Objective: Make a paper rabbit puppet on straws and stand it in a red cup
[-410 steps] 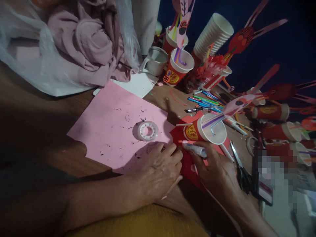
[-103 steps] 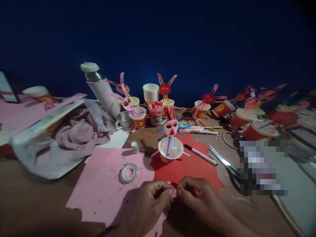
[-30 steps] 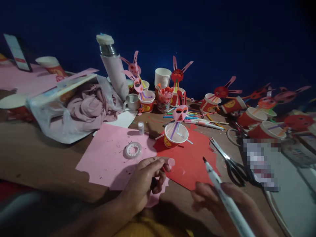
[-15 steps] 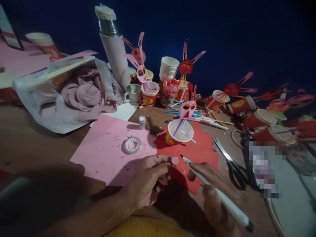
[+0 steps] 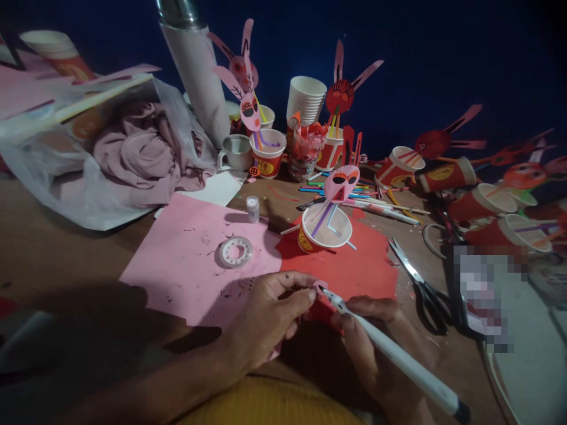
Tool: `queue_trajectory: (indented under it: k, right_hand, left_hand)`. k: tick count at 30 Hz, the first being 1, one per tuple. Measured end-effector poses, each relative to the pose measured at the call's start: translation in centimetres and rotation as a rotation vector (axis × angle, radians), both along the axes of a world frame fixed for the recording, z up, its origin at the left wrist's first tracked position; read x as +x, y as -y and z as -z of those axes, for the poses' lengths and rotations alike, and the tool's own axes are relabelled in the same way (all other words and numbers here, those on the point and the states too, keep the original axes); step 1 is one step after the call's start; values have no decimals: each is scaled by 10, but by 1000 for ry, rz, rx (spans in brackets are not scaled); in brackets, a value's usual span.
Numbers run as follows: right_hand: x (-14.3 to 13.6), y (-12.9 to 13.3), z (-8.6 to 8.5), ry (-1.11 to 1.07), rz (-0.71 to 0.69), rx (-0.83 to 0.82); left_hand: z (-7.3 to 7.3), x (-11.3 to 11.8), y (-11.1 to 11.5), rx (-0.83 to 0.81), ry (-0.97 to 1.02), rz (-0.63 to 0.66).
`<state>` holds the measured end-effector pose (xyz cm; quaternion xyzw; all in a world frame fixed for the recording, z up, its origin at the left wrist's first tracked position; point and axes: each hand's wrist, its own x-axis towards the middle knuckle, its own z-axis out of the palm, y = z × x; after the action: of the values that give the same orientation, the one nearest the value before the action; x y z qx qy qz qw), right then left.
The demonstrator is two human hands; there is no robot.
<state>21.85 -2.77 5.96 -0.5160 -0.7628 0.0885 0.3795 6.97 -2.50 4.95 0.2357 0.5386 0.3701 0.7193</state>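
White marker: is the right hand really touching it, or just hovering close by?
Touching. The head view shows the right hand gripping the white marker, its barrel held between thumb and forefinger.

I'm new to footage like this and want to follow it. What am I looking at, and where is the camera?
There's no machine: these are a person's bare hands, seen forward and down from a camera on that person's head. The left hand pinches a small pink disc; the right hand holds a white marker, its dark tip at the disc. On the brown table are a pink sheet bearing a tape roll, a red sheet, a paper cup with a rabbit-like figure, and scissors.
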Motion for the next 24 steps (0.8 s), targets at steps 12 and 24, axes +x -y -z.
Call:
queue_trajectory:
  k: [12, 24]
  right_hand:
    - [5, -5, 6, -10, -123, 86]
    - [6, -5, 2, 18, -72, 108]
  left_hand:
    - [5, -3, 2, 9, 17, 13]
    - [8, -4, 4, 49, -1, 14]
